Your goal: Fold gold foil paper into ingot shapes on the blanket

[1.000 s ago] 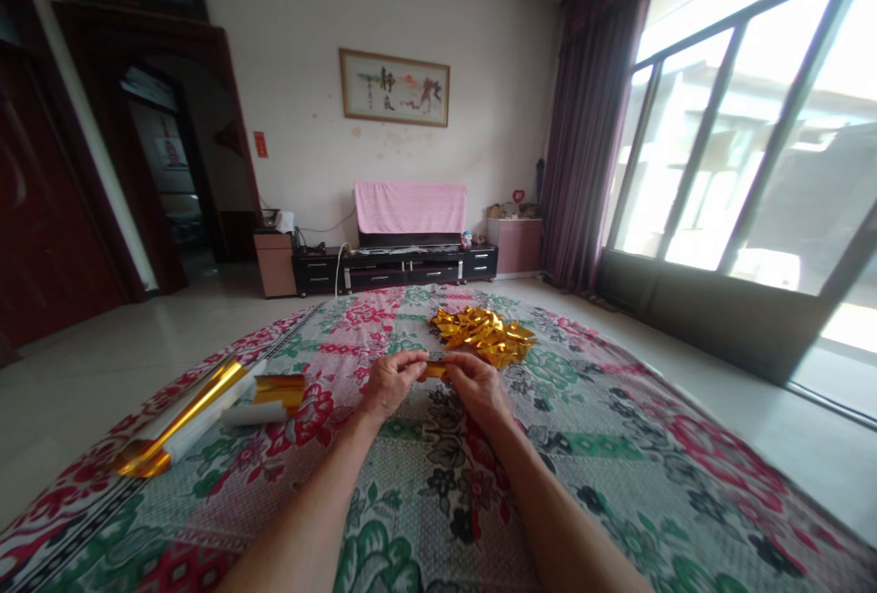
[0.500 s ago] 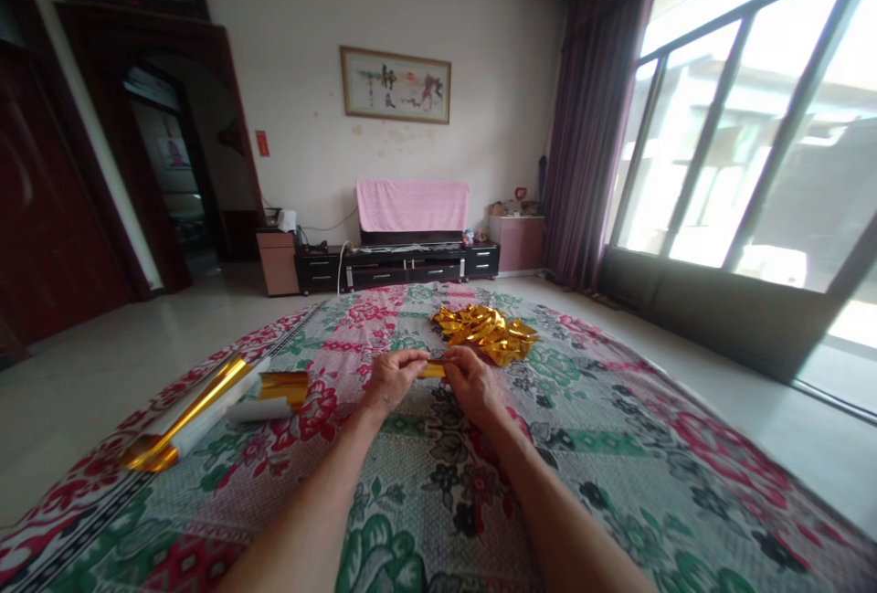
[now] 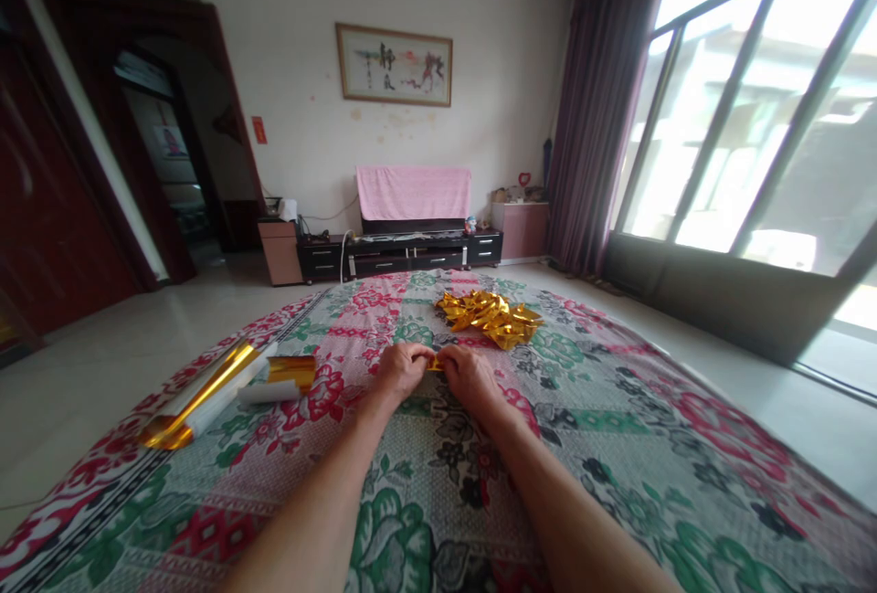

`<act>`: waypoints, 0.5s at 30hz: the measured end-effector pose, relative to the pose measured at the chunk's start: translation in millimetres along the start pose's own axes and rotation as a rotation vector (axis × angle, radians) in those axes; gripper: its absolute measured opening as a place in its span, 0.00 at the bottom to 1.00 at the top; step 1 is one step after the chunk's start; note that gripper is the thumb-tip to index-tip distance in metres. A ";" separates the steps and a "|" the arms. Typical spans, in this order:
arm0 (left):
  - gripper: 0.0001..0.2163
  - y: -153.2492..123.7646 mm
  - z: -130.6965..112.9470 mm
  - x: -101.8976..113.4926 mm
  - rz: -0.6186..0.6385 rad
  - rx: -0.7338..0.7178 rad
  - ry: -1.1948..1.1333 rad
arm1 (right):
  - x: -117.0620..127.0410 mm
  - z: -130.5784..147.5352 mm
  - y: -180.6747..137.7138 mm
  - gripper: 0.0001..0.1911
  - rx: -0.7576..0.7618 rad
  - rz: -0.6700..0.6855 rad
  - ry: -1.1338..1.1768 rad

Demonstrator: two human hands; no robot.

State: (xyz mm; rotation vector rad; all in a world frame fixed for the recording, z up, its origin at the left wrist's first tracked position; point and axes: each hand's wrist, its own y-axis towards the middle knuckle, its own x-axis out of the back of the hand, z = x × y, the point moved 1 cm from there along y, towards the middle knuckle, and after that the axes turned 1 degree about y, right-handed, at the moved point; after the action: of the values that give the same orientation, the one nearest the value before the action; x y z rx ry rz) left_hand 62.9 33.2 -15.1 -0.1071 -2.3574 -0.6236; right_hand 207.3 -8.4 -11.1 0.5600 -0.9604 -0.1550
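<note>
My left hand [image 3: 403,366] and my right hand [image 3: 467,370] are close together over a flowered cloth [image 3: 617,447], both pinched on a small piece of gold foil [image 3: 434,363] between them. Only a sliver of the foil shows between the fingers. Just beyond my hands lies a heap of crumpled gold foil pieces [image 3: 491,316]. To the left on the cloth lies a stack of gold foil sheets with white backing [image 3: 206,387], one end curled up.
The cloth covers a wide low surface with tiled floor [image 3: 102,346] around it. At the back wall stand a dark TV cabinet [image 3: 404,255] with a pink cover, a framed picture above, a doorway left, and large windows with purple curtains right.
My hands have drawn closer together, so less of the gold foil shows between them. The view has tilted slightly upward.
</note>
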 end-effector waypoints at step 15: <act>0.16 -1.4 0.2 1.6 -0.013 0.015 0.074 | -5.2 -4.5 -1.6 0.12 -0.017 -0.025 -0.060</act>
State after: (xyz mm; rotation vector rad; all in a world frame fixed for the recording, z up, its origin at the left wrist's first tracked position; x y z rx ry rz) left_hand 61.2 31.9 -14.8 -0.0615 -2.2922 -0.6062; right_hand 208.1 -6.2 -17.8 0.5547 -1.0101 -0.2033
